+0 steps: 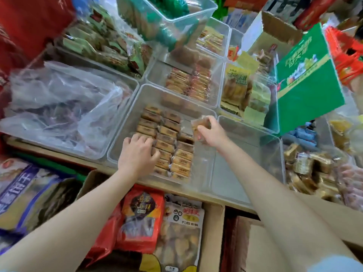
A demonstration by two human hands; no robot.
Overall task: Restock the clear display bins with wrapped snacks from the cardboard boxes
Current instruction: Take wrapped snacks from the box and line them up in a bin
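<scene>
1. A person reaches both bare arms over a wooden tabletop (172,190) crowded with clear display bins of wrapped snacks.
2. The centre bin (125,122) holds brown wrapped cakes (167,142) laid in neat rows across its left and middle parts; a strip of its floor along the right wall is bare.
3. The left hand (137,154) rests on the near-left rows, fingers (146,142) curled down onto the packets and close together; whether they actually grip one cannot be told.
4. The right hand (211,132) hovers over the bin's right edge, its fingers pinching a single wrapped cake (198,127) held clear of the rows.
5. Just to the right stands a clear bin (275,142) with nothing visible inside.
6. Behind the centre bin, another bin (155,75) carries orange-labelled wrapped bars (188,83) stacked on edge.
7. To the left, a bin (117,79) is filled with crumpled clear plastic bags (59,107).
8. To the right rear, a green carton (308,85) leans tilted above yellow-packaged snacks (237,85).
9. Below the tabletop edge, an open cardboard box (213,232) holds a red snack bag (143,216) and a white bag (182,228) side by side.
10. The picture is blurred toward its edges.
</scene>
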